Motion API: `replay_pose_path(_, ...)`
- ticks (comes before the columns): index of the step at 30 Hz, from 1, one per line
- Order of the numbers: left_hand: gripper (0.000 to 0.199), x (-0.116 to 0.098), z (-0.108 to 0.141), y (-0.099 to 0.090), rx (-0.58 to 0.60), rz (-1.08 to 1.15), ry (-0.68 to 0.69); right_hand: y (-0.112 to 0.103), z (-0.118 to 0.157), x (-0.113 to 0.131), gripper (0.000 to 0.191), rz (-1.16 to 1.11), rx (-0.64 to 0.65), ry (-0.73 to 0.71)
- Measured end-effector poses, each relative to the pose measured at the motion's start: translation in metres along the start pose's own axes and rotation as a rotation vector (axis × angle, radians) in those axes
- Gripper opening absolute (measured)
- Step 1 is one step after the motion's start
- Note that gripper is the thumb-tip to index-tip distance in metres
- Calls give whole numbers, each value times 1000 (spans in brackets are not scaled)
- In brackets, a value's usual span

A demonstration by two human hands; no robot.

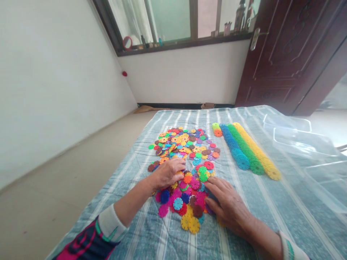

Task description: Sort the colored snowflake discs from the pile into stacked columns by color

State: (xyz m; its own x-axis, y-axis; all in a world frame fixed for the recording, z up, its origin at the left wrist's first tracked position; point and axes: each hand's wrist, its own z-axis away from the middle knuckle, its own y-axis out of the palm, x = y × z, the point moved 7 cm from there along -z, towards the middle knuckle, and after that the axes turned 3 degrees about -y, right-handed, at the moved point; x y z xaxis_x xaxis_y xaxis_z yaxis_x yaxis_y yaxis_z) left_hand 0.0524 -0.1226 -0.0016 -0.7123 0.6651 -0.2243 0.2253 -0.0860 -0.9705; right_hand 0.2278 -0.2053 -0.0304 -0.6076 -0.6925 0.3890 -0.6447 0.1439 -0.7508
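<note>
A loose pile of notched plastic discs (195,183) in many colours lies on the striped cloth. My left hand (169,171) rests on the pile's left side, fingers bent down onto the discs, with a gap between thumb and forefinger. At the right edge of the pile, my right hand (229,202) lies palm down with thumb and fingers apart, its tips touching the discs. To the right are long overlapping rows: a blue row (234,146), a green row (245,148) and a yellow row (257,151). Beside their far end sits an orange disc (217,133).
Clear plastic containers (303,139) stand on the right of the striped cloth (130,202). Beyond the far edge are a white wall (184,77) and a window sill (189,46) with bottles and a small mirror. A dark red door (287,54) is at right.
</note>
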Motion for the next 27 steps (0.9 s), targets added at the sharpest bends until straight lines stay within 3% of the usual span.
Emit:
replay_pose_path(5,14,9,-19,5,-66,-82,-11,0,-2,1,27,7,18,3)
replay_pose_path(10,20,-1,-21,1,-115,-70,20,0,-4,2,24,7,30,17)
replay_pose_path(18,25,-36,-6,1,30,53,116,1,-5,0,27,-7,51,17)
replay_pose_path(27,16,-12,-17,15,-42,-114,54,-1,-6,2,25,16,44,7)
